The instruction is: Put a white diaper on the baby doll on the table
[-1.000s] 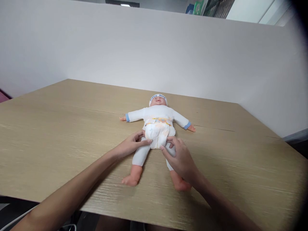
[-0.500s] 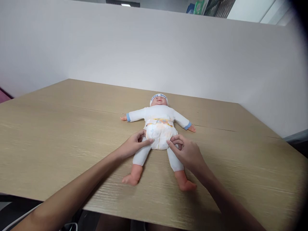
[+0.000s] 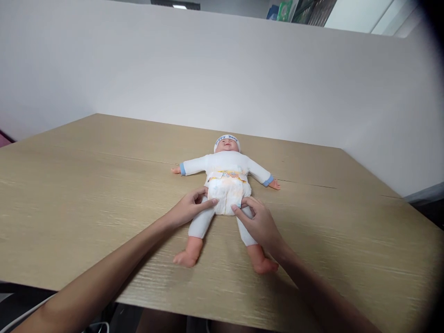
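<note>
A plastic baby doll in a white long-sleeved suit with blue cuffs (image 3: 227, 166) lay on its back near the middle of the light wood-grain desk (image 3: 86, 185), arms spread, bare feet toward me. It wore a white disposable diaper with a yellow printed waistband (image 3: 227, 196). The white headband with dark blue lettering (image 3: 226, 138) carried writing too small to read for sure.

My left hand (image 3: 189, 210) sat at the doll's hip on my left, fingers (image 3: 208, 202) pressed against the diaper's leg edge, touching it, grip partly closed; couldn't tell if it actually pinched the material. My right hand (image 3: 260, 224) lay over the doll's other thigh, thumb and forefinger (image 3: 239, 210) together on the diaper's lower edge, looked like a pinch on it.

Plain white partition wall (image 3: 222, 69) stood behind the desk. Green and blue packages (image 3: 282, 10) showed above the wall, labels unreadable.
</note>
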